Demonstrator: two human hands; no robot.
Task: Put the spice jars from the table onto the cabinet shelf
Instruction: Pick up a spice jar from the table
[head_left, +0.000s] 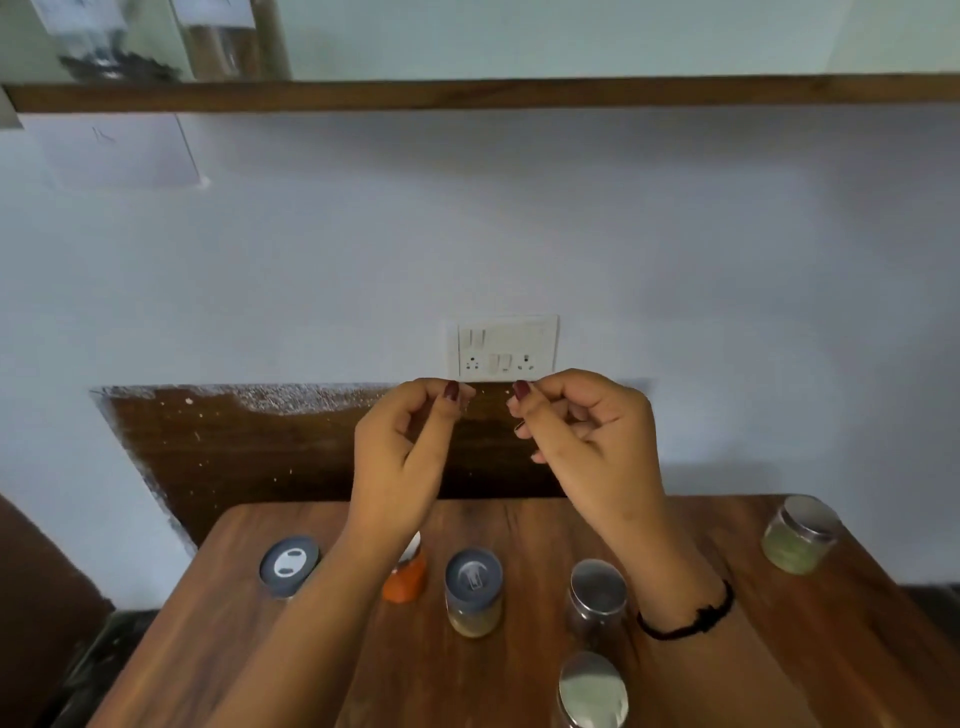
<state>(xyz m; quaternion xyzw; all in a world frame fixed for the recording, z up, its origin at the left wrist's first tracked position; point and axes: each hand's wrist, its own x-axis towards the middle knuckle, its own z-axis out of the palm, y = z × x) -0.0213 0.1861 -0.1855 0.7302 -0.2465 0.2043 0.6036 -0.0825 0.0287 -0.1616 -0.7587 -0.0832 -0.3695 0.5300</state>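
Here, left hand (405, 441) and right hand (587, 436) hover above the table (753, 665), fingers curled, empty.

Both arms are reaching forward and up, the hands hovering side by side and just apart. The left forearm (311, 597) is entering from 7 o'clock and slanting toward 1 o'clock. The right wrist (670, 561) is rising from 5 o'clock and leaning toward 11 o'clock. The left hand (410, 447) is sitting at 9 o'clock of the right hand (587, 441). Each hand is curling its fingers in toward the palm and pressing the thumb tip against the forefinger. The left thumb (449, 400) and right thumb (524, 397) are facing one another across a narrow gap, dark-painted nails pointing toward 12 o'clock.
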